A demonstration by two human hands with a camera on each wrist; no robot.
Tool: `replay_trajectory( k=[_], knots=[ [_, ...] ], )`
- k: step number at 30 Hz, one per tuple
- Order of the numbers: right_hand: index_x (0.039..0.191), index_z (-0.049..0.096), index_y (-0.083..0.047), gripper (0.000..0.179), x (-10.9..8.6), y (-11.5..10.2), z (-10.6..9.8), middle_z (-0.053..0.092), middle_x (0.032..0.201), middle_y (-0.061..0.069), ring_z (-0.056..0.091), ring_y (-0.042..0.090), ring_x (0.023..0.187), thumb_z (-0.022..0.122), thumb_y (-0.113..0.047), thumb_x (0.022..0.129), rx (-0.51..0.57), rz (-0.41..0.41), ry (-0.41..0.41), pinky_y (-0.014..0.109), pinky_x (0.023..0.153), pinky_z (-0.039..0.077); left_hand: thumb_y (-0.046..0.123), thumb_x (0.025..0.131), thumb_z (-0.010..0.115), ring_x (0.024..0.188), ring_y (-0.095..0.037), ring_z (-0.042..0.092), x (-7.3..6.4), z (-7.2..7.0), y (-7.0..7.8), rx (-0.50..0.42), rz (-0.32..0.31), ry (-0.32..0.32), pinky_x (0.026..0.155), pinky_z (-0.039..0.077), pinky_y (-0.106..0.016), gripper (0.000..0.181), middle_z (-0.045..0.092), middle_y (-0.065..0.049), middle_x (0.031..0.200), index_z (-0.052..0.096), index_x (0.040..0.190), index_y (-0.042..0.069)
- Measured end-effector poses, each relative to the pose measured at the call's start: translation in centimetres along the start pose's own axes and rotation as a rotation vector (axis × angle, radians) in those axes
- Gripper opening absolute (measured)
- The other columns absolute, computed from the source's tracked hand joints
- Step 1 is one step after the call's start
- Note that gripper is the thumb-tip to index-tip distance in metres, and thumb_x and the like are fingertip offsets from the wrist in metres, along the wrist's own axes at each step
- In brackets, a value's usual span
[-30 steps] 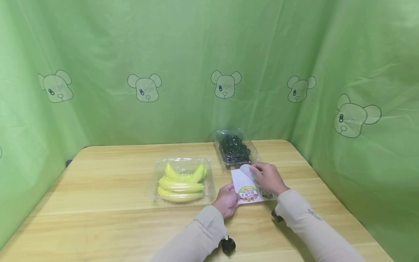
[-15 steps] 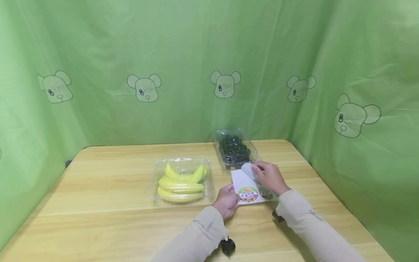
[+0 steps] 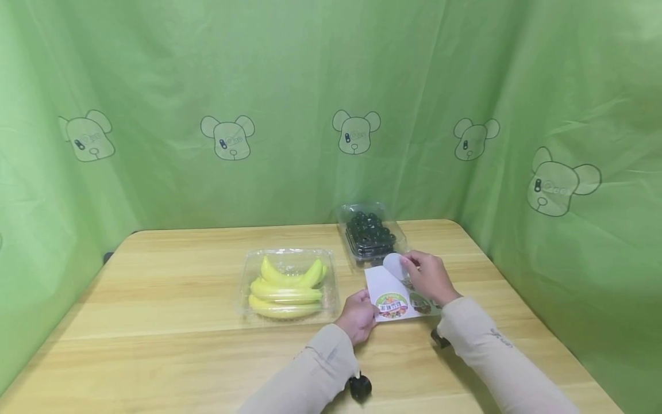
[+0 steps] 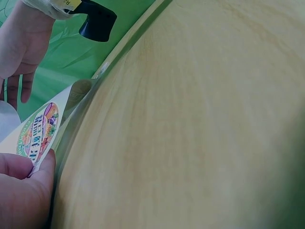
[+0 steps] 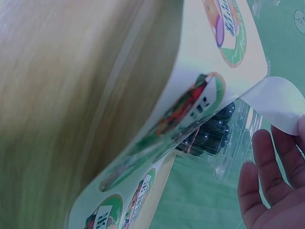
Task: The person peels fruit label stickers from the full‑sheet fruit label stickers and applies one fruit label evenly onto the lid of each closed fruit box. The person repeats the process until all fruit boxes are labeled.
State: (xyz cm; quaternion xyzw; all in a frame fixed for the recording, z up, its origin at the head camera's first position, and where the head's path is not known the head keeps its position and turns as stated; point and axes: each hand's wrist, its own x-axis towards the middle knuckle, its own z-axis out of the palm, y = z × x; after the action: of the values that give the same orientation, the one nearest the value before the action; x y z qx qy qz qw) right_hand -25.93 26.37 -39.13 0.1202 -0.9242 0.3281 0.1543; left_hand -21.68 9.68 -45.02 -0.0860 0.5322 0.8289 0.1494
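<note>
My left hand (image 3: 358, 316) pinches the lower left edge of a white sticker sheet (image 3: 377, 280) between thumb and fingers. Round fruit-printed stickers (image 4: 38, 129) show on the sheet, which bends in the right wrist view. At its upper part, my right hand (image 3: 430, 279) pinches a round sticker (image 3: 394, 264), its plain white back turned up. In the right wrist view this sticker (image 5: 276, 102) stands off the sheet and meets it along one edge. The other right fingers (image 5: 271, 167) are spread below it.
A clear box (image 3: 333, 270) of yellow bananas (image 3: 287, 296) sits left of the hands. Behind the sheet, another clear box (image 3: 400, 233) holds dark grapes (image 3: 368, 230). Green curtains (image 3: 289, 69) surround the wooden table (image 3: 170, 287). A black wrist camera (image 3: 360, 388) hangs below the left sleeve.
My right hand has moved slightly up and right, drawing the round sticker further from the sheet. The left hand has stayed nearly still, and both boxes are where they were.
</note>
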Motion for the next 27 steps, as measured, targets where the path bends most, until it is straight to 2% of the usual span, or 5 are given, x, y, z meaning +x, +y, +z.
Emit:
replay_trajectory(
  k=[10,20,27],
  knots=[
    [0.104,0.068,0.006,0.024,0.15,-0.14,-0.48,0.069,0.098,0.022,0.065,0.037,0.090,0.055,-0.014,0.099,0.005,0.027,-0.005,0.052,0.081,0.054,-0.026,0.075,0.041,0.107,-0.034,0.060,0.21,0.08,-0.03,-0.033,-0.002,-0.010,0.091,0.054,-0.038,0.060,0.061,-0.021,0.114,0.049,0.132,-0.011],
    [0.104,0.068,0.007,0.025,0.07,0.18,-0.62,0.069,0.095,0.021,0.065,0.035,0.088,0.055,-0.015,0.100,0.012,0.021,0.012,0.050,0.079,0.055,-0.027,0.075,0.043,0.111,-0.037,0.058,0.25,0.10,-0.21,-0.020,-0.017,0.015,0.093,0.052,-0.038,0.065,0.058,-0.024,0.121,0.044,0.137,-0.010],
    [0.102,0.068,0.006,0.024,0.06,0.41,-0.59,0.069,0.095,0.021,0.064,0.036,0.088,0.056,-0.014,0.099,0.013,0.026,0.028,0.050,0.079,0.055,-0.027,0.075,0.043,0.111,-0.037,0.058,0.24,0.14,-0.21,-0.014,-0.015,0.023,0.092,0.053,-0.038,0.064,0.058,-0.024,0.120,0.045,0.137,-0.009]
  ],
)
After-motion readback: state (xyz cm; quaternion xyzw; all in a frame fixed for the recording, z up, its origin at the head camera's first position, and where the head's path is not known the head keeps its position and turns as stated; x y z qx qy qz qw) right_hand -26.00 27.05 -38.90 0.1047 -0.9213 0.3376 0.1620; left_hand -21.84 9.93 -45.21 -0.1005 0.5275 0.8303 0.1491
